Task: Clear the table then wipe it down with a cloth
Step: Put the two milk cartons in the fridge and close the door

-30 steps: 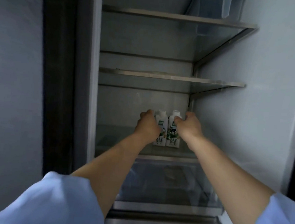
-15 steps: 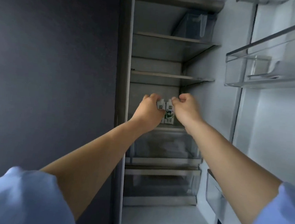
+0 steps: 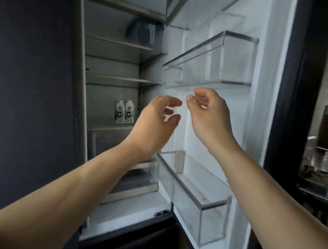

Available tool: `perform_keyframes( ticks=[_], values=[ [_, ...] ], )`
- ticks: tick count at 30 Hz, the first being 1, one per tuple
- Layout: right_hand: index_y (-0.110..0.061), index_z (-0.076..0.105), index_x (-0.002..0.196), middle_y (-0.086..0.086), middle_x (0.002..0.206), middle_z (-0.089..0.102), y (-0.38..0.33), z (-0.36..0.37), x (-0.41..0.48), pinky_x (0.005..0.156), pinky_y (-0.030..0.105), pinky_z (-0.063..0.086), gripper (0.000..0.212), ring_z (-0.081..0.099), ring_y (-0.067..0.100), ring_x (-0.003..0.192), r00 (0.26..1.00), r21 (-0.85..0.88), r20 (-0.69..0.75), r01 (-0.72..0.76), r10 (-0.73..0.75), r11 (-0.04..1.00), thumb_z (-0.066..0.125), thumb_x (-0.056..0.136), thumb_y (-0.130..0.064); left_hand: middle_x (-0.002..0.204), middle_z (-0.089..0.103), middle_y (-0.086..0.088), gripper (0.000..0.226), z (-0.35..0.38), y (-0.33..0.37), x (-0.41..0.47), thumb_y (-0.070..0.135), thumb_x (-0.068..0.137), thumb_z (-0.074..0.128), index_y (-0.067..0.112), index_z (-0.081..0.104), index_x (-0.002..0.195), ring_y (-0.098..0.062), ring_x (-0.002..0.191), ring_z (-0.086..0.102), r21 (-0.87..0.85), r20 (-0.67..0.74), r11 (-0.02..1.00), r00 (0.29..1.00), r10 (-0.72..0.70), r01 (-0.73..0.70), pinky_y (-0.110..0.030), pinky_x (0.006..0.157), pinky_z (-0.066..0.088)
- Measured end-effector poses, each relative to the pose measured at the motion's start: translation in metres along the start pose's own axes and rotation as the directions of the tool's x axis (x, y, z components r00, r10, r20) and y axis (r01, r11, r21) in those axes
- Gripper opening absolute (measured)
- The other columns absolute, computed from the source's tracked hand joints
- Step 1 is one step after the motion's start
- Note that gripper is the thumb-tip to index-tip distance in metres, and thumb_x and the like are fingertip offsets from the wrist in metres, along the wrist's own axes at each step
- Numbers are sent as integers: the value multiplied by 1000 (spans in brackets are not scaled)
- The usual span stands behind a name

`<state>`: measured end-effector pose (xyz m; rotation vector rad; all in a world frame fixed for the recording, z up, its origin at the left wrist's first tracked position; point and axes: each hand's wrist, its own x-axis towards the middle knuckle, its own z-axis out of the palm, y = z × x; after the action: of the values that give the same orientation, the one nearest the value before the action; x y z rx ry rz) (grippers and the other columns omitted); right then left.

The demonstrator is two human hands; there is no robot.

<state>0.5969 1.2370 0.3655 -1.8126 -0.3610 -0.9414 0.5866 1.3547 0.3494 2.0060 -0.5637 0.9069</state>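
Both hands have let go of the two cartons, which now stand side by side on the fridge shelf at centre left. The left hand and right hand hang empty at centre frame, fingers loosely spread and curled. These items are stowed; wiping the worktop likely comes later.

Two milk cartons side by side, touching, upright on a fridge shelf at centre left. Door bins at right. Left hand and right hand empty at centre, clear of cartons.
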Motion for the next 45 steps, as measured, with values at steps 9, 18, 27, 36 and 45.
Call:
perform_keyframes(
  ticks=[9,18,27,36,45],
  values=[
    [-12,57,122,2,128,54,19,-109,-5,97,13,32,33,41,16,122,912,-283,-301,193,-278,939,54,91,-21,103,54,7,23,61,83,-10,2,89,51,17,61,102,-2,95,55,-17,-132,953,946,297,-302,-14,89,46],
    [-15,12,151,6,156,26,52,-149,27,113,36,28,68,27,24,143,979,-114,-135,-167,151,979,43,95,-40,112,54,2,26,108,117,-2,1,88,53,11,60,112,-2,105,49,149,-32,899,907,420,-412,0,93,31],
    [-18,37,144,0,140,52,34,-135,8,100,17,31,46,46,14,130,997,77,-77,33,-27,996,38,99,-27,131,49,-1,37,94,109,-4,4,84,55,11,57,120,-13,126,40,384,-96,861,913,397,-334,-27,109,34],
    [-15,58,128,-2,122,66,15,-54,9,98,15,44,35,60,6,114,966,390,91,190,-243,901,44,96,-12,158,11,10,76,35,60,-29,43,84,57,31,17,148,-20,148,-1,758,-125,651,974,188,-29,-46,119,-2],
    [-20,42,141,-5,144,47,-11,68,23,109,18,31,44,41,7,134,847,433,315,273,-428,859,43,97,-22,145,-30,23,90,-56,-21,-12,40,88,57,32,-10,148,-23,142,-30,927,-181,339,983,24,162,-46,111,-21]
  ],
)
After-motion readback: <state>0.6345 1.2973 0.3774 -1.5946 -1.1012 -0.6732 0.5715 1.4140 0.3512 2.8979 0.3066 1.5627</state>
